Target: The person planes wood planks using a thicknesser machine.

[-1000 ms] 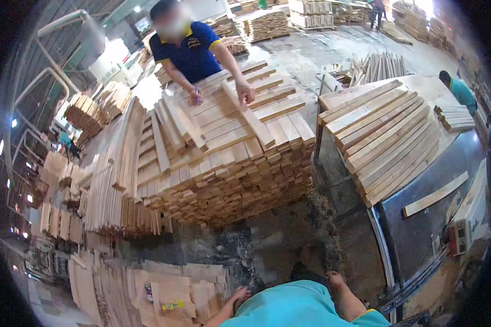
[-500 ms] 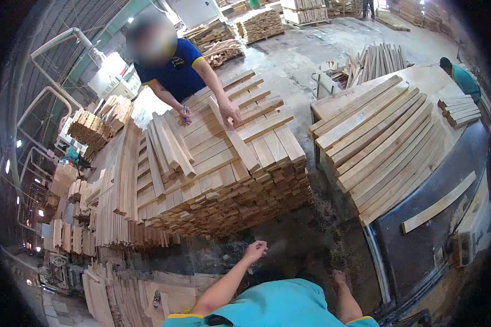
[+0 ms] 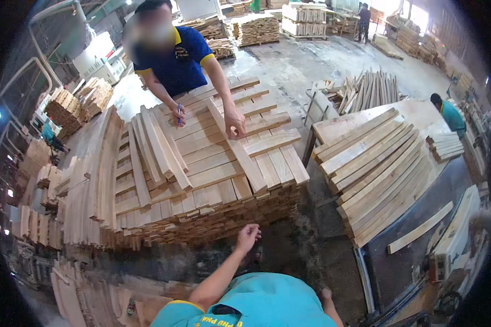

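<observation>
My left hand point(image 3: 249, 238) hovers in front of the near side of a large stack of wooden boards point(image 3: 218, 182), apart from it. Its fingers are loosely curled, with nothing seen in them. Low by my right side hangs my right hand point(image 3: 326, 294), small in view, its fingers not clear. Across the stack stands a co-worker in a dark blue shirt point(image 3: 183, 60). One hand of this person holds a blue pen point(image 3: 179, 113); the other touches a loose board point(image 3: 240, 154) lying slantwise on the stack.
To the right, a table point(image 3: 346, 122) bears a row of curved wooden strips point(image 3: 379, 169). One single strip point(image 3: 420, 228) lies on a dark surface. More boards point(image 3: 87, 294) stand at the lower left. Another person in teal point(image 3: 451, 117) is at the far right.
The view has shifted, so the stack sits lower and further left. My left hand appears higher against the stack's near side. The co-worker still has one hand on the slanted board.
</observation>
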Demonstrator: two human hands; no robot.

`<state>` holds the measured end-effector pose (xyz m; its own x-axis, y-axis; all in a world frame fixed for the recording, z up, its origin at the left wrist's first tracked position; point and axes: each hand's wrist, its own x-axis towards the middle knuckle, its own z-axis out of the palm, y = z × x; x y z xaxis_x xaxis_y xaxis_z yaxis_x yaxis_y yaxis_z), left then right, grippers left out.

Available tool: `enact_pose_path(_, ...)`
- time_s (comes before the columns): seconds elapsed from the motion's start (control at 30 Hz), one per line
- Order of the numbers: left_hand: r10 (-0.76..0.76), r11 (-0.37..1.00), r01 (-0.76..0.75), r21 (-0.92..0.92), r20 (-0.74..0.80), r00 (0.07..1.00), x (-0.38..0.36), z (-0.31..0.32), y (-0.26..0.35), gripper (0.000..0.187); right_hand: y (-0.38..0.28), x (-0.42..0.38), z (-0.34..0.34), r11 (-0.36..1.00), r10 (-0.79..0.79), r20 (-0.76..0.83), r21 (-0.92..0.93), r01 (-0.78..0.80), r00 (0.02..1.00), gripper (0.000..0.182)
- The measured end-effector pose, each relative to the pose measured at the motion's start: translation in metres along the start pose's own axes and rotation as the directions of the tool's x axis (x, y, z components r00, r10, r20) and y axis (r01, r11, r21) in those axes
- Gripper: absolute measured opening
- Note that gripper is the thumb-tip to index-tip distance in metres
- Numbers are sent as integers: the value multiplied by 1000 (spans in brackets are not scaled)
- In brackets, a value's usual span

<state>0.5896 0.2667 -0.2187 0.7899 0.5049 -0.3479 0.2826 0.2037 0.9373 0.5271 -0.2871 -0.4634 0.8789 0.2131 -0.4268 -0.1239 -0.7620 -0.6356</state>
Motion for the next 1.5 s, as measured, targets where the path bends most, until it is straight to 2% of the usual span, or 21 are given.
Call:
enact_pose_path(0.03,86,996,-86,-5,-26,996,6,2,37,21,-39,-2,-21,939,157,75,-320,-125,985,28)
enact_pose_path(0.1,334,942,-335,1,-89,939,28,2,80,21,-124,-14,-46,866,464,119,147,-478,878,25)
enact_pose_path(0.13,367,930,-366,33,-124,922,39,0,96,20,-84,-16,-45,860,477,98,152,-486,874,25)
enact_pose_path(0.2,415,910,-409,73,-201,887,52,2,137,27,-53,0,5,862,-111,-198,468,194,974,21)
enact_pose_path(0.23,414,910,-410,59,-184,892,57,4,156,27,-59,-14,-32,866,-100,-216,462,192,971,21)
enact_pose_path(0.27,524,850,-484,209,-224,822,63,6,171,32,-121,-8,-43,860,236,-83,481,-169,968,25)
enact_pose_path(0.3,628,767,-533,358,-246,738,69,7,179,37,-163,-14,-35,733,546,52,455,-506,836,31)
enact_pose_path(0.43,427,899,-381,217,-230,875,99,12,183,59,-216,-21,-45,554,688,41,616,-560,725,32)
enact_pose_path(0.57,615,755,-473,455,-241,751,117,18,176,73,-139,-55,-1,698,656,-128,476,-535,743,31)
enact_pose_path(0.6,475,877,-432,211,-232,849,120,19,172,79,-120,-68,13,701,671,-160,453,-551,724,32)
enact_pose_path(0.7,527,829,-450,333,-195,827,115,17,184,81,-116,-125,39,546,700,-56,685,-483,712,32)
enact_pose_path(0.77,488,866,-452,215,-158,859,118,18,189,82,-147,-158,50,564,725,-142,684,-462,674,32)
enact_pose_path(0.83,413,908,-418,15,-189,891,139,17,150,82,-194,-185,53,584,782,-79,440,-682,618,45)
enact_pose_path(0.87,346,936,-323,139,-203,916,141,16,153,81,-175,-196,76,416,871,2,530,-739,492,45)
enact_pose_path(0.9,294,935,-230,270,-229,928,141,14,157,80,-160,-217,98,416,860,31,535,-735,509,45)
enact_pose_path(1.03,395,906,-336,256,-229,890,134,25,178,75,-191,-225,119,363,878,81,530,-766,472,45)
enact_pose_path(1.07,378,865,-263,428,-210,902,129,23,189,73,-197,-218,111,379,868,100,500,-778,487,45)
enact_pose_path(1.1,364,788,-184,588,-203,909,124,21,197,72,-202,-212,103,474,842,-3,479,-738,539,44)
enact_pose_path(1.2,430,771,-225,596,-225,874,134,15,179,79,-201,-172,79,708,700,-367,467,-530,613,23)
enact_pose_path(1.33,381,838,-242,489,-207,901,136,25,185,72,-195,-91,-5,831,557,-701,479,-285,446,19)
enact_pose_path(1.5,484,790,-333,514,-190,854,131,45,190,78,-218,-15,-147,891,436,-854,454,-4,285,10)
